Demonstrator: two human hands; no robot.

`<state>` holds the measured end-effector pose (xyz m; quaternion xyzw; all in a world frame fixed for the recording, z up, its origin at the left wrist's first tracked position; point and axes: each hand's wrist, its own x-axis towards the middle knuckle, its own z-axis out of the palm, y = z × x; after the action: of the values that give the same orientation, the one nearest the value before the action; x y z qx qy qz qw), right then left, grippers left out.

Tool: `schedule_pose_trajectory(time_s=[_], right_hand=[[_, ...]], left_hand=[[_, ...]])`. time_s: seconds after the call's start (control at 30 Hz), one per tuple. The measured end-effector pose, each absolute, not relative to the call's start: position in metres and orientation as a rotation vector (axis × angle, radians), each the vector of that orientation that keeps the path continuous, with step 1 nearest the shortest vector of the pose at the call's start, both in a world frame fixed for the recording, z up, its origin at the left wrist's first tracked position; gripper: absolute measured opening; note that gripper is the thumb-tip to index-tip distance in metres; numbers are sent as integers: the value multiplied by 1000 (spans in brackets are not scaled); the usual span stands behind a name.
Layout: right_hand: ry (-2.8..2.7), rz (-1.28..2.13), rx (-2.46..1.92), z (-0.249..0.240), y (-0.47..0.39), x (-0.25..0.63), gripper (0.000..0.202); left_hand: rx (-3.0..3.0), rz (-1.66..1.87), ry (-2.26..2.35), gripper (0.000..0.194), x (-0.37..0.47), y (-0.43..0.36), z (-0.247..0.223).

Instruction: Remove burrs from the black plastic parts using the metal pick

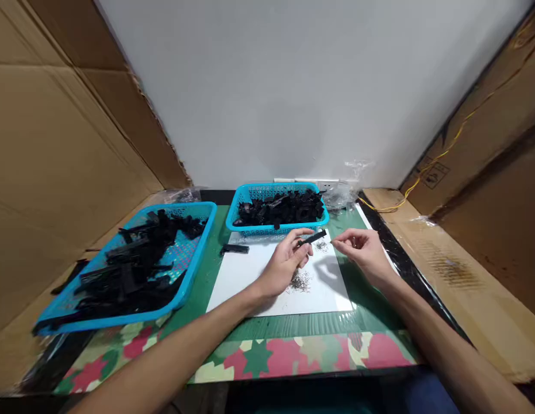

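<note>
Holding hand: left hand point(287, 261), closed on a black part point(314, 238), which is raised above the sheet point(241, 282) and tilts toward its far-right corner.
Right hand point(362, 253): thumb and forefinger closed together at the tips, level with the sheet's right edge; I cannot tell whether anything tiny is between them.
Gap: narrow between the part's tip and the right fingertips, which are apart.
Far pile point(322, 246): small bits near the sheet's far-right corner, between the hands.
Near pile point(300, 282): more metallic bits toward the sheet's near edge, just beside the left hand.
Loose part point(235, 249): lying at the sheet's left edge, near the far-left corner.
Back basket point(258, 229): heaped with black pieces, close against the sheet's far edge, so little room there.
Left basket point(207, 241): black parts inside, along the left edge of the tabletop point(370, 310); a slim green strip separates it from the sheet.
Right side: a wider green band, beneath the right hand.
Near edge: a patterned strip, crossed by both forearms.
</note>
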<state>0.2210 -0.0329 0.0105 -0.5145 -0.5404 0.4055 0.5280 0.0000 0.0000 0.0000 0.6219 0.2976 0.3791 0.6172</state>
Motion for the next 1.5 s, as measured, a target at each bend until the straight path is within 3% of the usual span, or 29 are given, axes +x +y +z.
schedule_pose_trajectory(time_s=[0.37,0.77,1.0,1.5], right_hand=[[-1477,1062,-1485,10,-28,232,25],[-1534,985,-1559,-3,-25,226,22],[-1560,953,-1591,-2,-27,225,21],[-1761,567,-1626,-5,-36,219,24]], left_hand=[[2369,613,737,24,-32,32,12],[1995,490,811,25,-22,24,3],[2029,600,886,24,-15,10,1],[2034,630,762,23,-15,14,-7]])
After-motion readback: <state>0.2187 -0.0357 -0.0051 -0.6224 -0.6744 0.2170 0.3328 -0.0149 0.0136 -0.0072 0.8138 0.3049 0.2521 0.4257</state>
